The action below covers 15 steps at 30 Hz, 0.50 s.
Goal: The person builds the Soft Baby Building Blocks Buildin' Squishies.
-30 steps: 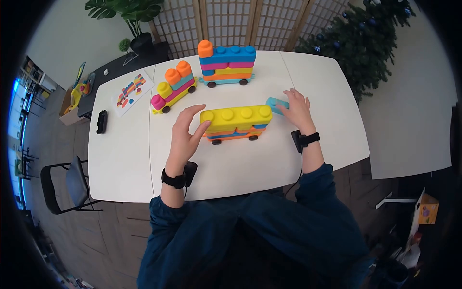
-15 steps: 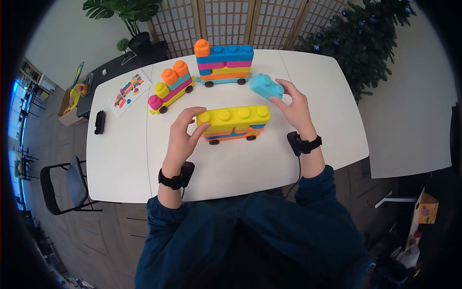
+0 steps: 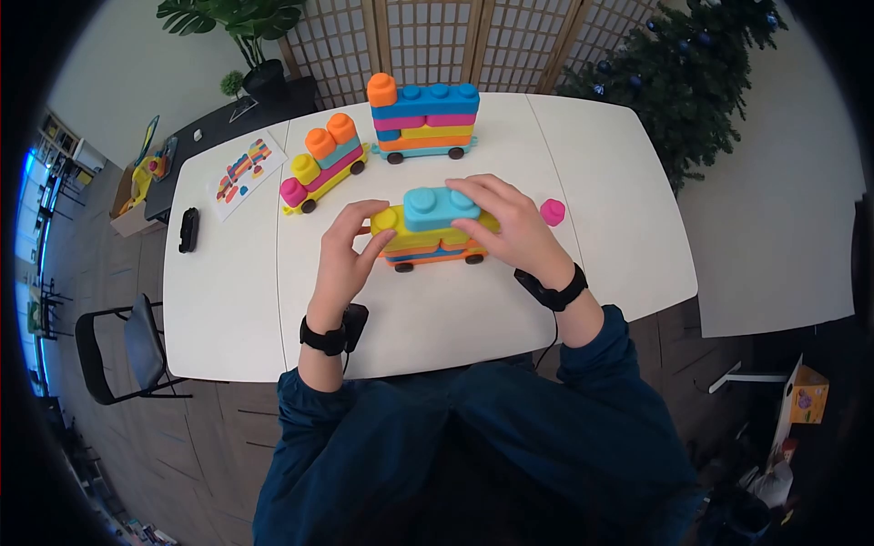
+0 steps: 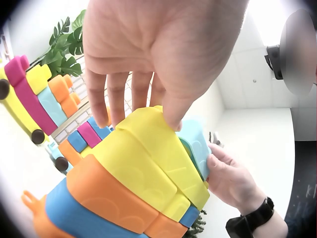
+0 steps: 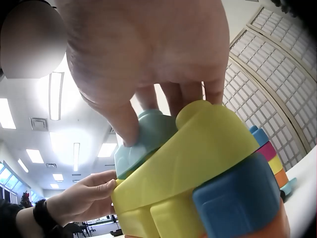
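Note:
A toy wagon built of stacked blocks stands near the middle of the table, with a long yellow block [image 3: 405, 238] on top and orange and blue blocks [image 4: 109, 193] below. My left hand [image 3: 349, 250] holds the left end of the yellow block between thumb and fingers. Over the middle of that block is a light-blue block [image 3: 428, 211], pinched by my right hand [image 3: 517, 232]. In the right wrist view the light-blue block [image 5: 143, 139] sits at the yellow block's top face, beside a bare yellow stud. My right hand covers the wagon's right end in the head view.
A pink block [image 3: 553, 212] lies to the right of my right hand. Behind stand a taller block wagon [image 3: 426, 123] and a small block car [image 3: 332, 173]. A picture sheet [image 3: 246, 173] and a black object [image 3: 189, 230] lie at left on the white table [image 3: 228, 309].
My right hand has lifted the light-blue block from the table's right side and carried it left onto the yellow block. The pink block has come into sight. My left hand stays on the wagon.

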### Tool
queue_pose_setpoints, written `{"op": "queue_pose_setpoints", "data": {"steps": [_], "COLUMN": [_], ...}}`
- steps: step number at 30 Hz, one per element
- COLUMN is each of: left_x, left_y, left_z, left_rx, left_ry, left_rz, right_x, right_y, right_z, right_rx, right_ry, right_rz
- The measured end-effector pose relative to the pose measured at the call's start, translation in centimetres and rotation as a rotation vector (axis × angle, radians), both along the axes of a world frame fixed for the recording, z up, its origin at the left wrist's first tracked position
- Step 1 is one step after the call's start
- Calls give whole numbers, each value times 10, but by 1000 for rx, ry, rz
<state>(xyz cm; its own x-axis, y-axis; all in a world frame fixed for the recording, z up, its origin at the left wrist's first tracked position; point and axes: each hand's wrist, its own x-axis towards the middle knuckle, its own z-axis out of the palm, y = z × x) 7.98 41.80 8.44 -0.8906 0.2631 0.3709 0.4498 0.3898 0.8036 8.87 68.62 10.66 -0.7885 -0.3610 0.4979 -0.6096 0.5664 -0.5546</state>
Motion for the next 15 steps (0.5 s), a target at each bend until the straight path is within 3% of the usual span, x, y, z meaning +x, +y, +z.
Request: {"op": "queue_pose_setpoints", "data": {"steps": [8,11,13,14,15], "left_x": [1,1,0,0,0], "left_y": [0,0,-1,-1,-1], "left_z": [-1,-2,-1,-1,-2], "left_rx": [23,23,19,18,20], "left_ry": [-20,-11,-15,-20,-20], "left_rz": [2,-17,-15,-11,-12], "right_x": [-1,-3,-9,-11,-12], "right_y": [5,14,33,44,57], "right_z": [-2,-9,-23,-28,-32], "right_rx": [100,-4,-227,-227,-52], "right_ry": [-18,35,-72,-72,-92], "right_rz": [-2,61,-63,-64,-257]}}
